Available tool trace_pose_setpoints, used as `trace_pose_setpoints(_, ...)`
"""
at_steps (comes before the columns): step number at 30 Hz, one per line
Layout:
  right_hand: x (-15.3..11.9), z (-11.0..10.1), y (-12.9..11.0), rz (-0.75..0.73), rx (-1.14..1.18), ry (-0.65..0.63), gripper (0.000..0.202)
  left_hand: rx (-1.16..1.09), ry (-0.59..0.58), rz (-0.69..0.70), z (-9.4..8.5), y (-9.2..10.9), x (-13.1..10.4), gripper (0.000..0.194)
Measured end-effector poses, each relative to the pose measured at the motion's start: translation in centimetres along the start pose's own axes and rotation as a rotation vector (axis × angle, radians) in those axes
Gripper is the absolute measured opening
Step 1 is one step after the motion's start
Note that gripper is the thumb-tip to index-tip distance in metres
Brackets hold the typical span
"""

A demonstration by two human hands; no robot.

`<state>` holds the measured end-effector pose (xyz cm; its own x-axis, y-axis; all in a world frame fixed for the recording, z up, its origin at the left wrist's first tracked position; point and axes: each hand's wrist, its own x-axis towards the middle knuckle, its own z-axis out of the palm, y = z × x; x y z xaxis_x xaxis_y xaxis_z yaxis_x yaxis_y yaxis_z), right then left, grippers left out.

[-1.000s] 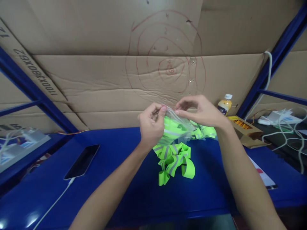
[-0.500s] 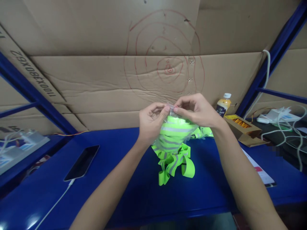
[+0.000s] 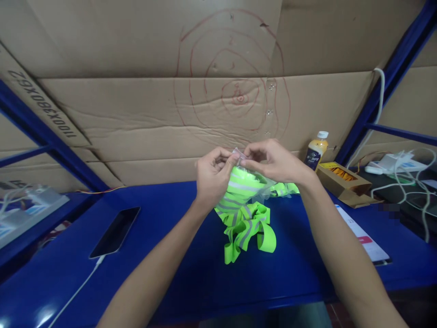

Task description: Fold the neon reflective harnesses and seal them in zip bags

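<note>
My left hand [image 3: 215,172] and my right hand [image 3: 269,159] pinch the top edge of a clear plastic bag [image 3: 240,159], close together above the table. Folded neon-green bands with grey stripes [image 3: 244,184] show through the bag. Below it, loose green striped straps [image 3: 247,230] lie in loops on the blue table. Another green striped bundle in clear plastic [image 3: 285,189] rests behind my right wrist.
A phone [image 3: 115,232] with a white cable lies at the left of the blue table [image 3: 164,291]. At the right are a bottle [image 3: 316,150], an open cardboard box [image 3: 343,182], a lit device [image 3: 363,237] and white cables. Cardboard [image 3: 136,105] stands behind.
My hands have shifted slightly left along the bag's top edge, and the bag's right side has tilted down. The view has moved a little.
</note>
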<state>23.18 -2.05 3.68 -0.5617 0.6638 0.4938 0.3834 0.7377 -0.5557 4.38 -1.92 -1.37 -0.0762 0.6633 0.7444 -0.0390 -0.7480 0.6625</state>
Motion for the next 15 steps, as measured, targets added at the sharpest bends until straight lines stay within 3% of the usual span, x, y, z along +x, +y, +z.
trace_pose_setpoints(7, 0.5, 0.7, 1.4, -0.004, 0.282, 0.024, 0.043, 0.025, -0.037, 0.083, -0.2, 0.1, 0.1, 0.04)
trace_pose_setpoints(15, 0.7, 1.3, 1.5, 0.003, 0.395, 0.014, 0.052, 0.101, -0.062, 0.156, -0.5, -0.4, -0.2, 0.031)
